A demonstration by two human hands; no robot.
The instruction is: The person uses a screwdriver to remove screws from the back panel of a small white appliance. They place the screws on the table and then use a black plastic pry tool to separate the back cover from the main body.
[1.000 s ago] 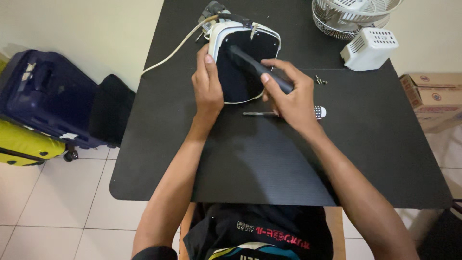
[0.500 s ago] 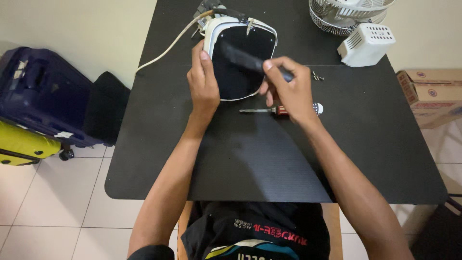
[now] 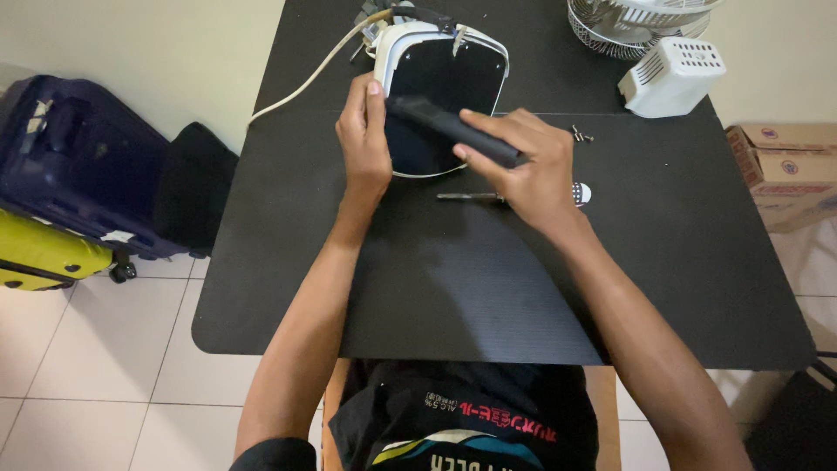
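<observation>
The black bar-shaped tool [image 3: 453, 131] lies across the dark front panel of the white appliance housing [image 3: 445, 92], at the far middle of the black table [image 3: 488, 288]. Its long axis goes from upper left to lower right, and the free end points to the left hand [image 3: 364, 144]. The right hand [image 3: 536, 170] has its fingers clamped around the lower right part of the tool. The left hand rests on the left edge of the housing, fingers together and pressed on it (the thumb is hidden).

Under the right hand lies one screwdriver [image 3: 475, 198], with the shaft pointing left. Two small screws [image 3: 581, 135] lie near, just right of the hand. One white cable [image 3: 305, 83] leaves the housing to the left.

Further out stand one white vented cover [image 3: 673, 77] and one fan grille [image 3: 636, 22]. One brown cardboard box [image 3: 789, 170] with small red round marks is at the right of the table. On the floor at the left are two suitcases, one dark blue suitcase [image 3: 74, 166] and one yellow suitcase [image 3: 44, 253].
</observation>
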